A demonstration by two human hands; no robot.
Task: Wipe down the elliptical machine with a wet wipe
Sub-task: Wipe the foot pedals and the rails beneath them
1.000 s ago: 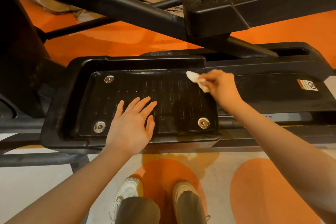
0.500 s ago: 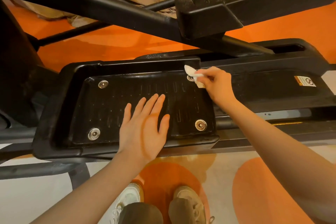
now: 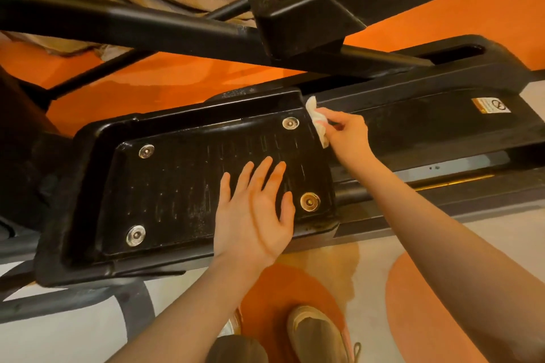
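The right hand (image 3: 346, 131), its grip clenched on the crumpled white wet wipe (image 3: 317, 119), has slid from the ribbed black plastic pedal (image 3: 182, 186) onto its far-right rim, so edges come next, while the left hand (image 3: 253, 215) lies open.

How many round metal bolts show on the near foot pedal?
4: far-left, near-left, far-right, near-right beside the left hand. None seems hidden.

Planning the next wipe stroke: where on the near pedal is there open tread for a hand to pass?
Free: the pedal tread between its two left bolts and the left hand. Crowded: the right edge, where the right hand presses the wipe.
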